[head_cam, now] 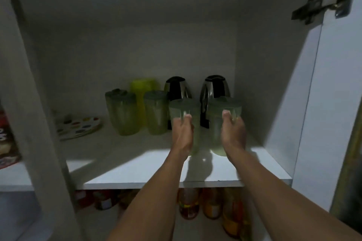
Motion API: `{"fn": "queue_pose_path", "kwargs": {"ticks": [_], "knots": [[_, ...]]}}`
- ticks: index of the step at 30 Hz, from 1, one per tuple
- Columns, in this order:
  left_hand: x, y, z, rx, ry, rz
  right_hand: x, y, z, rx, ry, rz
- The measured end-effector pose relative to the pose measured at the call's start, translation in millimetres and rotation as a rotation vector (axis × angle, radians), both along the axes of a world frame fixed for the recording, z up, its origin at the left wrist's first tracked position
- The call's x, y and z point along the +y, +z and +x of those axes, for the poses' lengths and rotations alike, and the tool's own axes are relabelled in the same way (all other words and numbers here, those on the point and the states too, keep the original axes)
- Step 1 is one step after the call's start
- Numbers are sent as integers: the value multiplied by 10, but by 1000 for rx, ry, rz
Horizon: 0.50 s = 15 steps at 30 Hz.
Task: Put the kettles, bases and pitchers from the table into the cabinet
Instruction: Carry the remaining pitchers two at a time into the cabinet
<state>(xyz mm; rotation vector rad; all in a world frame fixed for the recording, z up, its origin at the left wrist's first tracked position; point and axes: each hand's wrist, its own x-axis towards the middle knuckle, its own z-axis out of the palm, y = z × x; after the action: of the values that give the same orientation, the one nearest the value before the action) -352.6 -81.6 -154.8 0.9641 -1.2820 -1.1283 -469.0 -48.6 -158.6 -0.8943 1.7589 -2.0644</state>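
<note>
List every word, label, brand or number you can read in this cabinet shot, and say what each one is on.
No text can be read anywhere in this picture.
Bottles under the shelf: coloured labels, too blurred to read.
Red package at far left: printed shapes, perhaps letters, too blurred and cut off.
Kettles, pitchers and the plate: no lettering visible.

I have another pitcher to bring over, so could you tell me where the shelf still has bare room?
The shelf is bare along its lit front edge, and between the spotted plate and the leftmost pitcher. The back right is crowded: two kettles stand behind the pitchers held by the left hand and right hand.
</note>
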Motion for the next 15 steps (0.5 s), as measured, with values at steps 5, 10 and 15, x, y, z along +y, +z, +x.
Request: {"fn": "queue_pose_path", "kwargs": {"ticks": [5,10,15], "knots": [[-631,-34,-366,-42,-9,33,-441,-20,-317,-32,-142,21],[-1445,-301,-816,-9,-37,35,-816,15,-592,-17,-205,74],[-1619,-254,-1055,54,-70,19,-1066,69,-780,-41,-150,20]]}}
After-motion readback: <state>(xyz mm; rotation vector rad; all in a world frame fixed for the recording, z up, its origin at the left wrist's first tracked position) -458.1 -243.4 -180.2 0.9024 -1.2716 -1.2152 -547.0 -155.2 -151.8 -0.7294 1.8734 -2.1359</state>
